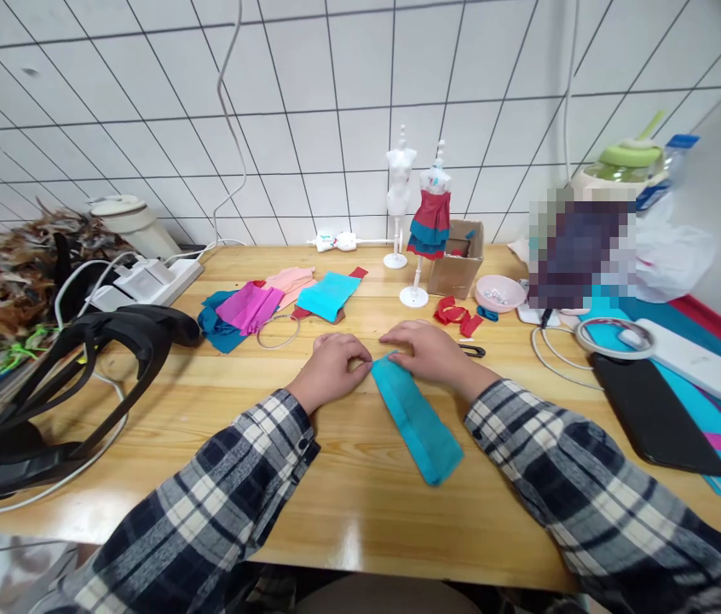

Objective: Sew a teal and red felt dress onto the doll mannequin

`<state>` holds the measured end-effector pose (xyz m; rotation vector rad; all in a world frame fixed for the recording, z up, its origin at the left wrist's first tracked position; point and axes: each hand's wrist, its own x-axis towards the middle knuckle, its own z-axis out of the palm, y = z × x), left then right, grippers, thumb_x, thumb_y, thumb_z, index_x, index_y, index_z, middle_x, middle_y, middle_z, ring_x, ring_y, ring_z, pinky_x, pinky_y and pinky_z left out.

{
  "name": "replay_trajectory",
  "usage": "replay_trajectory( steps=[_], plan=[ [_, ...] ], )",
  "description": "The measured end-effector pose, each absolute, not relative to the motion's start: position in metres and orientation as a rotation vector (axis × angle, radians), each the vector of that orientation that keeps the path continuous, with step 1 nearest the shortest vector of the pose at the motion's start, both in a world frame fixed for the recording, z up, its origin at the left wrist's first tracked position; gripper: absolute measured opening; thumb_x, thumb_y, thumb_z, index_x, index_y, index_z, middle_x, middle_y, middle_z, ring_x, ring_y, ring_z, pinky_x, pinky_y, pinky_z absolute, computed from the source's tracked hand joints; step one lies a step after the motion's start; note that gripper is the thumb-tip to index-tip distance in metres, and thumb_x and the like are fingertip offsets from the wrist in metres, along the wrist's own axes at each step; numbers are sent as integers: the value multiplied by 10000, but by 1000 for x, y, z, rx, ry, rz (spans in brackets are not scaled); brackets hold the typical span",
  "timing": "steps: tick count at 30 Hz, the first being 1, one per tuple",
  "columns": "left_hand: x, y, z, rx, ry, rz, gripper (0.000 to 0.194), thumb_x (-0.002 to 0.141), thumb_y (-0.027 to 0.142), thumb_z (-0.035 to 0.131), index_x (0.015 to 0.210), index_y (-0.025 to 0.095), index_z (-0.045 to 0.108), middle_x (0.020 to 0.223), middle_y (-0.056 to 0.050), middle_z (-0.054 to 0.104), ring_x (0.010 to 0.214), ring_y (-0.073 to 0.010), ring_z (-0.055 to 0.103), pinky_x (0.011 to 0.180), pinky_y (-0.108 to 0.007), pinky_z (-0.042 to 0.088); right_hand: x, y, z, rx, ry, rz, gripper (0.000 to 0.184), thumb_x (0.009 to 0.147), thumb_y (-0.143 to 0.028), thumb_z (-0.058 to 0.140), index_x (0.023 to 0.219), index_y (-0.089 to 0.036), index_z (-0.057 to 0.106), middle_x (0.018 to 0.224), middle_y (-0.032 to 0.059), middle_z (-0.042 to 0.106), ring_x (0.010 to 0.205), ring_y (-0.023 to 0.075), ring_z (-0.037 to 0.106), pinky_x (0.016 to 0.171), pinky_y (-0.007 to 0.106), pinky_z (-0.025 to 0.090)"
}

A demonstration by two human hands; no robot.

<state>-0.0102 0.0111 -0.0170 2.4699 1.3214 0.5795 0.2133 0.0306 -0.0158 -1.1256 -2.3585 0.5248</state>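
A folded teal fabric strip point(421, 426) lies slantwise on the wooden table, its far end between my two hands. My left hand point(333, 368) is closed, with thumb and fingertips pinched together at the strip's upper left corner. My right hand point(428, 351) grips the far end from the other side, its thumb on the cloth and its fingers curving over the far edge. What lies under the right fingers is partly hidden. Just beyond my right wrist rests a small black tool point(473, 350), perhaps small scissors, partly covered by the hand.
Two small white dress forms point(399, 183) stand at the back, one in a red and teal dress point(430, 223). A cardboard box point(456, 271), pink dish point(499, 292) and red scraps point(456, 315) sit nearby. Fabric pieces point(249, 307) lie left, beside a black headset point(124, 375). A phone point(658, 414) lies right.
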Motion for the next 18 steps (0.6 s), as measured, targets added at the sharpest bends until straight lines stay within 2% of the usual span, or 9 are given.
replay_trajectory(
  steps=[4, 9, 11, 15, 18],
  plan=[
    [-10, 14, -17, 2478, 1306, 574, 119, 817, 262, 608, 878, 219, 700, 875, -30, 695, 889, -209, 613, 843, -351, 409, 213, 35, -23, -1148, -2364, 539, 152, 830, -207, 643, 955, -220, 729, 1031, 46, 699, 997, 198, 623, 897, 327, 465],
    [-10, 14, -17, 2483, 1286, 571, 104, 800, 236, 618, 867, 215, 695, 878, -29, 690, 887, -207, 610, 834, -343, 420, 214, 31, -23, -1146, -2352, 565, 87, 826, -203, 656, 887, -217, 716, 1018, 30, 695, 981, 183, 623, 881, 303, 463],
    [-10, 14, -18, 2495, 1279, 572, 93, 800, 227, 617, 854, 214, 692, 866, -26, 690, 884, -205, 608, 843, -345, 417, 215, 29, -23, -1168, -2347, 557, 129, 816, -204, 666, 938, -214, 705, 1032, 28, 697, 986, 190, 625, 865, 305, 470],
    [-11, 14, -18, 2524, 1266, 571, 95, 816, 229, 603, 857, 218, 688, 867, -21, 693, 888, -202, 605, 857, -350, 409, 217, 29, -25, -1182, -2335, 534, 367, 809, -221, 677, 1175, -212, 641, 1168, 50, 670, 1063, 209, 610, 895, 328, 468],
    [-11, 15, -17, 2559, 1246, 558, 103, 828, 249, 597, 868, 216, 686, 876, -22, 693, 892, -202, 605, 854, -352, 405, 217, 30, -27, -1147, -2359, 541, 245, 820, -215, 665, 1063, -230, 692, 1129, 39, 670, 1042, 197, 615, 898, 317, 462]
  ],
)
